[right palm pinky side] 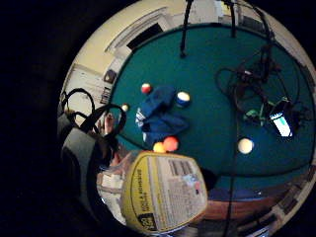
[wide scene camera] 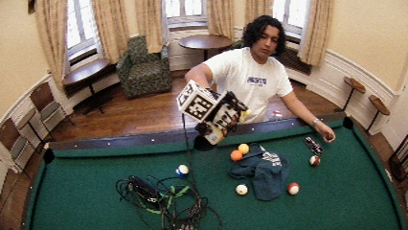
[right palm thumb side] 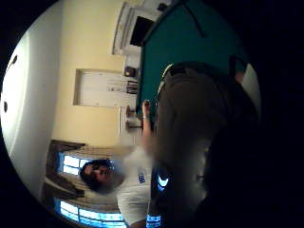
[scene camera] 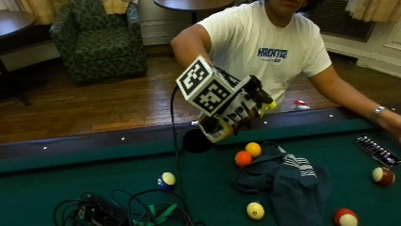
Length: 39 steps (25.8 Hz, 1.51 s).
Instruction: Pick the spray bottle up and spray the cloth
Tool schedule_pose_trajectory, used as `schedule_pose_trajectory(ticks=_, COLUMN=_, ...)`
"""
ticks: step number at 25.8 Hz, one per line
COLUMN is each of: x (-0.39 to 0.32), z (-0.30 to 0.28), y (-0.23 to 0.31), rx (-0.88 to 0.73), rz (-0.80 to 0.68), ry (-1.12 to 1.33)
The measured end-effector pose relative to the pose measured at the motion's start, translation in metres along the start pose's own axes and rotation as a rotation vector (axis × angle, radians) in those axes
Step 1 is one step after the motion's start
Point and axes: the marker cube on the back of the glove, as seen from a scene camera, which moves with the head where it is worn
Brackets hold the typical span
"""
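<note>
Nearest the outside camera, a tangle of black cables [scene camera: 119,212] lies on the green felt of the worktop [scene camera: 75,183] by its near edge, with a blue-and-white billiard ball [scene camera: 166,179] just beyond it. Toward the near right, a yellowish ball [scene camera: 255,210] and a red-and-white ball [scene camera: 345,218] sit beside the dark blue cloth [scene camera: 285,181], which lies crumpled on the felt in the right half of the worktop. An orange ball [scene camera: 243,158] and a yellow ball [scene camera: 253,149] touch each other at the cloth's far side, near the far rail. Another red-and-white ball [scene camera: 382,175] rests toward the right end, near a small dark remote-like object [scene camera: 378,151].

Above the far rail, the gloved right hand [scene camera: 241,106] is raised clear of the felt, up and to the far-left of the cloth, well apart from it. Its fingers are curled round a spray bottle [scene camera: 216,127] with a yellow label, which hangs tilted below the hand. In the little-finger-side palm view the bottle's label [right palm pinky side: 165,192] fills the space close to the palm, with the cloth [right palm pinky side: 158,116] and balls on the felt beyond. The right arm reaches forward from the shoulder, elbow bent. The person stands behind the far rail; the bare left hand [wide scene camera: 327,136] rests at the far-right part of the worktop.
</note>
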Motion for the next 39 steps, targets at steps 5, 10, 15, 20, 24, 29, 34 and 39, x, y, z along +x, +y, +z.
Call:
schedule_pose_trajectory(ticks=5, x=0.002, z=0.057, y=-0.009, rx=-0.238, rz=0.061, ry=0.189)
schedule_pose_trajectory(ticks=10, x=0.008, z=0.097, y=-0.017, rx=-0.407, rz=0.100, ry=0.331)
schedule_pose_trajectory(ticks=15, x=0.025, z=0.126, y=-0.025, rx=-0.515, rz=0.166, ry=0.453)
schedule_pose_trajectory(ticks=20, x=0.037, z=0.145, y=-0.027, rx=-0.616, rz=0.213, ry=0.564)
schedule_pose_trajectory(ticks=24, x=0.048, z=0.162, y=-0.024, rx=-0.674, rz=0.254, ry=0.616)
schedule_pose_trajectory(ticks=29, x=0.056, z=0.184, y=-0.021, rx=-0.730, rz=0.278, ry=0.660)
schedule_pose_trajectory(ticks=34, x=0.056, z=0.188, y=-0.023, rx=-0.745, rz=0.276, ry=0.693)
schedule_pose_trajectory(ticks=39, x=0.041, z=0.170, y=-0.030, rx=-0.682, rz=0.245, ry=0.650)
